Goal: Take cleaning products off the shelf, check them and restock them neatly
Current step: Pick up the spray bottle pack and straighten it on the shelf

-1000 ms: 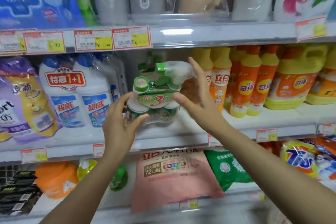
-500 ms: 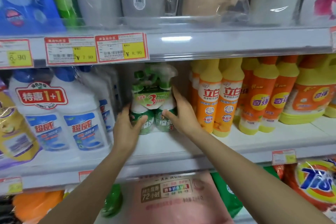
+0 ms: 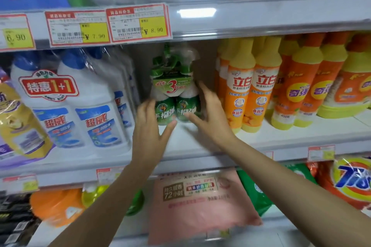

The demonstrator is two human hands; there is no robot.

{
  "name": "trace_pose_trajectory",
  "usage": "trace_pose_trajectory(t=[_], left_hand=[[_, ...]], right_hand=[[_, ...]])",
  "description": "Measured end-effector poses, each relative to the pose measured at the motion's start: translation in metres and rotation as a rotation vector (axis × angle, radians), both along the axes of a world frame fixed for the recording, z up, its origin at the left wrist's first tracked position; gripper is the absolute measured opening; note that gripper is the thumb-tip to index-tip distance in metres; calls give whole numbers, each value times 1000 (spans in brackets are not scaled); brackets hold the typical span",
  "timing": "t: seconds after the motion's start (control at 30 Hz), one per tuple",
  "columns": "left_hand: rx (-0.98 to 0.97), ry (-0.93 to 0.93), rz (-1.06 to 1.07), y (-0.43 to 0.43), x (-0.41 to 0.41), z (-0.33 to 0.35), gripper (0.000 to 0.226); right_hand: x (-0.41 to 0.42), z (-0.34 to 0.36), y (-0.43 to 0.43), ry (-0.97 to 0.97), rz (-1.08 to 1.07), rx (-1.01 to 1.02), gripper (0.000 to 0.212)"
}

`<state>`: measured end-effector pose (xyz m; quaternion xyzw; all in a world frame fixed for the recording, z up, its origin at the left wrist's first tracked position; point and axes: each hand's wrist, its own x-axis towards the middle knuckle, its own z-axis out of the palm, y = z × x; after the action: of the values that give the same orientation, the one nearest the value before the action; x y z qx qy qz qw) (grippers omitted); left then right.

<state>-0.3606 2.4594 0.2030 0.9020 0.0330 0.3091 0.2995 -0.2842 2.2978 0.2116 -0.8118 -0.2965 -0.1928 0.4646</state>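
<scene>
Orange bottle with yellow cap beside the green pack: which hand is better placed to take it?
Probably right: the right hand lies between the green shrink-wrapped pack and the orange yellow-capped bottle; the left hand is beyond the pack.

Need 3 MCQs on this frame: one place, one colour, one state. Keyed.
1. Where is the green three-pack? A top shelf; B between white bottles and orange dish-soap bottles; C bottom shelf.
2. White bottles' cap colour? A red; B yellow; C blue.
3. The pack is: A upright on the shelf; B lying flat; C held aloft.
1B: those rows flank it. 2C: blue caps show. 3A: its base sits on the shelf, left hand and right hand open beside it.
</scene>
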Motion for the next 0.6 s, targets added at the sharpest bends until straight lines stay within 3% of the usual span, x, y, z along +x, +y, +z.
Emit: trace_pose_trajectory(t=[0.07,0.13,0.27,0.43,0.6], left_hand=[[46,-149,-122,-10,-32,-9,51],[74,-182,-264,-19,-62,-31,36],[135,108,-591,-36,-121,-112,23],[92,689,-778,-58,-180,-205,57],[117,1025,-857,-80,-221,-256,89]], right_hand=[[-36,-12,-20,-35,75,32,68],[-73,-30,-46,1,177,-15,54],[-130,-84,-97,133,347,-239,32],[-183,-162,-147,484,439,-485,38],[-222,-227,-173,754,575,-808,59]])
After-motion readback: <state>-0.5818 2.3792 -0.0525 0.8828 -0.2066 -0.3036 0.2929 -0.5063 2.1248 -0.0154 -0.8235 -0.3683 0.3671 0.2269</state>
